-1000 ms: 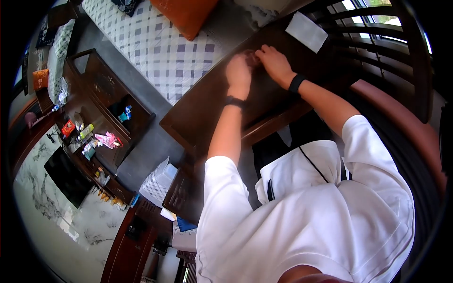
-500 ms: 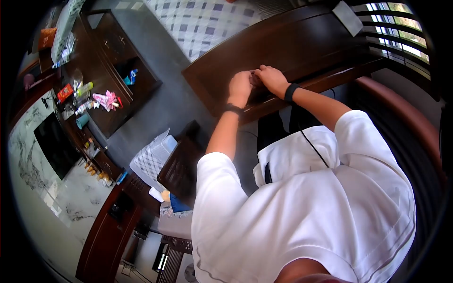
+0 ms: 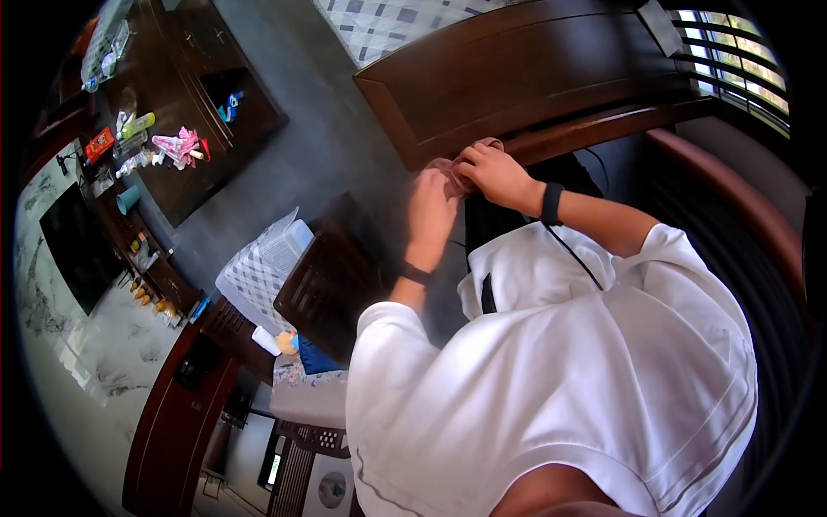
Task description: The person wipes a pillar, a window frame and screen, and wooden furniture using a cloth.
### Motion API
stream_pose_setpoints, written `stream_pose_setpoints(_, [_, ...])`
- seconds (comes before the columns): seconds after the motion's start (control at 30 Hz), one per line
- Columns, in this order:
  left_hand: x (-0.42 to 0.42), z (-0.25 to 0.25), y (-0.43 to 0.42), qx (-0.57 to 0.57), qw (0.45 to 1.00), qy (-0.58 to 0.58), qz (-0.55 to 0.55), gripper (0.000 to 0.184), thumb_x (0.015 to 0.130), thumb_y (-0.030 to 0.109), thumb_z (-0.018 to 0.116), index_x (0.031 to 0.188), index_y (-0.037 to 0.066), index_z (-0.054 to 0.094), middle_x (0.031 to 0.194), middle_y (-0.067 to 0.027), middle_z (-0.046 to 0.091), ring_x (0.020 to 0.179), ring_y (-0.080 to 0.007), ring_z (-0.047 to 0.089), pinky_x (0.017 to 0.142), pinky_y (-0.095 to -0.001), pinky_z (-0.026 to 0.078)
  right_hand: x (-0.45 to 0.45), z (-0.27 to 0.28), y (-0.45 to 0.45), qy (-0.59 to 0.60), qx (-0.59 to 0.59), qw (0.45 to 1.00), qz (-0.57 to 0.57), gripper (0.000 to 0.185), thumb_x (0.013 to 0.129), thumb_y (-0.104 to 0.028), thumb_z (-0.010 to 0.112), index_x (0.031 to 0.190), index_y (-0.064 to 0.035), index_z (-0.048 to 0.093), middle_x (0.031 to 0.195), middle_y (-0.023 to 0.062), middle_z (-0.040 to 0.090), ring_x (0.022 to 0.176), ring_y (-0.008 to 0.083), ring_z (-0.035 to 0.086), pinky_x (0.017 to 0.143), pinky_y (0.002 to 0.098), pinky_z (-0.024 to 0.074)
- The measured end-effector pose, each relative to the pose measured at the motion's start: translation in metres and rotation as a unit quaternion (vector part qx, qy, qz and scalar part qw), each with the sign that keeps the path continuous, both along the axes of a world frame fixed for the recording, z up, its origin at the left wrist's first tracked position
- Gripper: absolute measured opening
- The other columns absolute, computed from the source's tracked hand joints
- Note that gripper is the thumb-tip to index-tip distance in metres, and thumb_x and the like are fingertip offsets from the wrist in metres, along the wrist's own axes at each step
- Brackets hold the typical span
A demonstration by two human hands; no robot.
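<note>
A crumpled brownish-pink cloth (image 3: 488, 144) is bunched between my two hands, in front of a dark wooden panel (image 3: 534, 73). My left hand (image 3: 432, 211) is closed on the cloth's near left part, fingers curled and partly hidden. My right hand (image 3: 500, 175) grips its right part from above, with the fingers bent over the fabric. Both hands are close together near the panel's lower edge, over my dark trousers. Each wrist wears a black band.
Left of me stands a wooden chair (image 3: 323, 276) with a checked cover. A dark wooden table (image 3: 185, 194) at upper left carries a pink packet (image 3: 178, 146) and bottles. A slatted window (image 3: 732, 52) is at upper right, beside a brown padded edge (image 3: 732, 189).
Both hands have come down and nearer my body, off the panel's face. The cloth, barely visible before, now shows bunched between them. The view has shifted slightly.
</note>
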State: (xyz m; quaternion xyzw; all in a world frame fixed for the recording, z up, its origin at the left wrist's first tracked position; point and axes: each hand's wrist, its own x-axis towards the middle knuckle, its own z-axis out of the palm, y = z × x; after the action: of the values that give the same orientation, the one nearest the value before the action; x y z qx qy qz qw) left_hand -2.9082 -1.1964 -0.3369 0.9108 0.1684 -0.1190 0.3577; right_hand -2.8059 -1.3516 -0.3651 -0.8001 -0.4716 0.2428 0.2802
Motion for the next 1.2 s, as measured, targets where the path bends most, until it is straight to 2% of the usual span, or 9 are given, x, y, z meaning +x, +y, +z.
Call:
stream_pose_setpoints(0.1, [0.004,-0.008,-0.021,0.001,0.998,-0.067,0.005,0.029,0.074,0.006,0.075,0.100,0.006,0.061,0.105,-0.0092,0.063,0.104,-0.0327,0.058,0.083,-0.0428,0.052,0.004,-0.003,-0.020,0.000,-0.009,0.999,-0.046,0.023,0.079,-0.006,0.064,0.103,-0.0084,0.067,0.111,0.0107,0.061,0.108,0.0306,0.057,0.093,0.0390,0.0469])
stream_pose_setpoints(0.2, [0.031,-0.014,-0.044,-0.015,0.998,-0.049,-0.031,0.030,0.072,0.004,0.074,0.099,0.007,0.060,0.106,-0.0085,0.064,0.105,-0.0312,0.058,0.082,-0.0425,0.053,0.022,0.009,-0.051,0.027,-0.052,0.994,-0.095,0.032,0.073,-0.001,0.071,0.104,-0.0057,0.065,0.113,0.0129,0.061,0.110,0.0337,0.056,0.098,0.0407,0.0457])
stream_pose_setpoints(0.4, [0.064,-0.028,-0.092,-0.028,0.995,-0.087,-0.049,0.028,0.073,0.003,0.071,0.098,0.007,0.059,0.102,-0.0075,0.065,0.100,-0.0314,0.059,0.079,-0.0424,0.054,0.033,0.010,-0.100,-0.049,-0.058,0.986,-0.147,0.048,0.073,-0.002,0.073,0.120,-0.0078,0.062,0.119,0.0124,0.058,0.114,0.0355,0.052,0.102,0.0424,0.0427])
stream_pose_setpoints(0.5, [0.057,-0.026,-0.082,-0.042,0.996,-0.078,-0.029,0.028,0.074,0.004,0.071,0.099,0.007,0.059,0.103,-0.0080,0.065,0.101,-0.0312,0.058,0.079,-0.0423,0.053,0.024,0.004,-0.087,-0.065,-0.051,0.983,-0.163,0.051,0.071,-0.003,0.073,0.121,-0.0089,0.062,0.119,0.0120,0.058,0.115,0.0345,0.052,0.103,0.0427,0.0407])
stream_pose_setpoints(0.53, [0.052,-0.023,-0.074,-0.060,0.997,-0.047,-0.018,0.031,0.075,0.004,0.073,0.104,0.007,0.061,0.107,-0.0107,0.065,0.103,-0.0339,0.058,0.085,-0.0439,0.050,0.020,-0.003,-0.081,-0.063,-0.052,0.985,-0.154,0.054,0.069,-0.004,0.074,0.122,-0.0094,0.062,0.117,0.0112,0.058,0.114,0.0339,0.052,0.102,0.0445,0.0393])
stream_pose_setpoints(0.67, [0.015,-0.019,-0.037,-0.019,0.998,-0.054,0.016,0.034,0.077,0.001,0.071,0.109,0.006,0.062,0.109,-0.0143,0.064,0.106,-0.0377,0.057,0.089,-0.0438,0.049,0.001,-0.003,-0.035,-0.108,0.024,0.987,-0.116,0.049,0.080,-0.016,0.070,0.128,-0.0148,0.058,0.106,0.0095,0.058,0.105,0.0290,0.054,0.095,0.0464,0.0408])
stream_pose_setpoints(0.8, [-0.006,-0.014,-0.020,0.006,0.998,-0.023,0.056,0.039,0.076,0.000,0.071,0.113,0.006,0.061,0.119,-0.0155,0.063,0.114,-0.0370,0.056,0.096,-0.0440,0.047,-0.024,-0.023,-0.008,-0.084,0.051,0.987,-0.124,0.044,0.082,-0.018,0.067,0.126,-0.0130,0.059,0.103,0.0090,0.059,0.102,0.0288,0.055,0.091,0.0415,0.0433])
stream_pose_setpoints(0.93, [0.005,-0.007,-0.036,0.048,0.997,-0.024,0.058,0.035,0.076,0.000,0.073,0.109,0.004,0.061,0.110,-0.0143,0.065,0.103,-0.0373,0.058,0.090,-0.0431,0.048,-0.022,-0.037,-0.021,-0.055,0.078,0.987,-0.129,0.027,0.077,-0.016,0.067,0.102,-0.0120,0.061,0.100,0.0091,0.057,0.097,0.0288,0.054,0.087,0.0399,0.0439])
stream_pose_setpoints(1.2, [0.067,-0.016,-0.135,0.037,0.998,-0.053,0.007,0.036,0.076,-0.003,0.069,0.110,0.003,0.062,0.112,-0.0142,0.064,0.106,-0.0360,0.057,0.093,-0.0424,0.047,0.038,-0.035,-0.127,-0.114,0.111,0.969,-0.190,0.024,0.076,-0.017,0.068,0.098,-0.0123,0.063,0.097,0.0076,0.057,0.095,0.0274,0.054,0.086,0.0386,0.0443])
